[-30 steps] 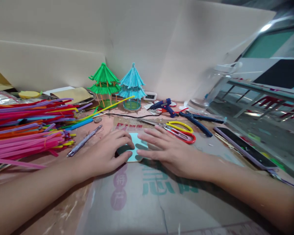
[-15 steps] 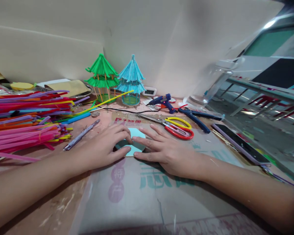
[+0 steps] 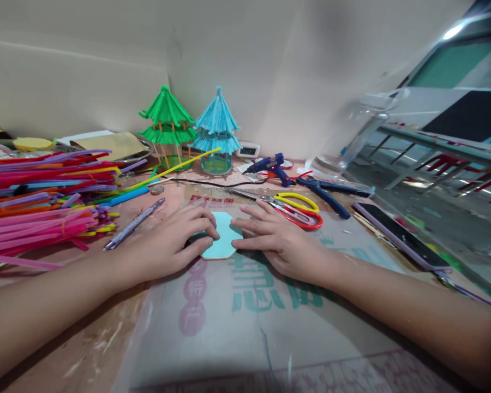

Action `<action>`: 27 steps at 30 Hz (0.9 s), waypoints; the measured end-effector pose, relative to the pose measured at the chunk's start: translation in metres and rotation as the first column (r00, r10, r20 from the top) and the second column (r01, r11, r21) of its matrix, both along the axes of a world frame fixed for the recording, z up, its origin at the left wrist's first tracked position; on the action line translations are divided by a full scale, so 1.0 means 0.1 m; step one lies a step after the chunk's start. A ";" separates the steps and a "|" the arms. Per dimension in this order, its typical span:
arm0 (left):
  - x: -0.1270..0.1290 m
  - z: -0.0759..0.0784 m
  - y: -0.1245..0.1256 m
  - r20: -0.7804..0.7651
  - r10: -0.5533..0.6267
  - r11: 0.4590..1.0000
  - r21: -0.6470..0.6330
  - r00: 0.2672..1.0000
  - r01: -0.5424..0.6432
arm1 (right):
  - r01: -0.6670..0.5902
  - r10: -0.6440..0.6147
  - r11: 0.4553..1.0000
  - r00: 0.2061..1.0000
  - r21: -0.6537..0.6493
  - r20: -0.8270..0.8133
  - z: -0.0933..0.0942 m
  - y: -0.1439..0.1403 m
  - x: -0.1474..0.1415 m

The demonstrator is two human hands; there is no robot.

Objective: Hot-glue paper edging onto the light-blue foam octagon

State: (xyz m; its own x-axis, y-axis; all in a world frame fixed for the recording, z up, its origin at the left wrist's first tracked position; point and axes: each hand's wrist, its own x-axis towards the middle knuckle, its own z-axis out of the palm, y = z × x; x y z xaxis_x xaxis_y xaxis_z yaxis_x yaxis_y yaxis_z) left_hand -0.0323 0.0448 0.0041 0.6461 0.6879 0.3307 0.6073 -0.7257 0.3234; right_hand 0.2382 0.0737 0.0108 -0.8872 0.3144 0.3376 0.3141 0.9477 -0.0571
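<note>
A light turquoise card piece with cut corners, roughly octagonal point(image 3: 223, 240), lies flat on the printed sheet point(image 3: 229, 338) in front of me. My left hand point(image 3: 180, 234) rests over its left part, the index finger bent and its tip on the card, with the thumb just below. My right hand point(image 3: 282, 234) lies at the card's right edge, fingers stretched and spread, fingertips touching or very near it. Neither hand is closed round the card. Just beyond my right hand are scissors point(image 3: 284, 204) with red and yellow handles.
Pipe cleaners point(image 3: 45, 202) lie heaped at left beside a pen point(image 3: 134, 224). Behind stand a green pavilion model point(image 3: 167, 128) and a blue pavilion model point(image 3: 217, 131). A glue gun point(image 3: 270, 166), pliers point(image 3: 331, 196), a phone point(image 3: 401, 234) and a clear jug point(image 3: 352, 134) are at right.
My right hand has drawn slightly right, and my left hand's fingers have shifted a little on the card. More of the card's face shows between them.
</note>
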 end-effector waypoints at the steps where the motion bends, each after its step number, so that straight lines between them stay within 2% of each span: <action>1: 0.00 0.00 0.00 0.003 -0.001 1.000 -0.003 1.000 0.001 | -0.008 0.007 1.000 1.000 0.018 0.016 0.00 0.00 0.01; 5: 0.01 0.00 -0.03 0.014 0.031 1.000 -0.003 0.999 -0.031 | -0.099 0.091 0.993 0.989 0.062 0.113 0.05 -0.03 -0.02; 11: 0.03 0.02 -0.04 0.001 0.052 0.999 -0.011 0.999 -0.052 | -0.098 0.088 0.994 0.983 0.053 0.161 0.10 -0.07 -0.09; 17: 0.01 0.03 -0.03 -0.017 0.038 0.999 -0.008 0.999 -0.039 | -0.115 0.112 0.993 0.990 0.040 0.083 0.08 0.02 -0.03; 24: -0.02 0.01 0.00 -0.007 0.003 1.000 -0.007 1.000 -0.003 | -0.025 0.022 0.994 0.999 0.103 0.024 0.03 0.11 0.07; 27: -0.04 -0.02 0.02 -0.012 0.047 0.999 0.001 0.999 -0.047 | 0.005 -0.003 0.996 0.999 0.088 -0.032 0.00 0.09 0.06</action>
State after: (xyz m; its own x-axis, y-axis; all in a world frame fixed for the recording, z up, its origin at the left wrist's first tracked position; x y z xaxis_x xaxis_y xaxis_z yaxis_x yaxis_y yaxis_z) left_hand -0.0365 0.0468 0.0020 0.6172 0.7172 0.3236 0.6445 -0.6967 0.3150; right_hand 0.2437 0.0823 0.0105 -0.8744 0.2858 0.3920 0.3173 0.9482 0.0165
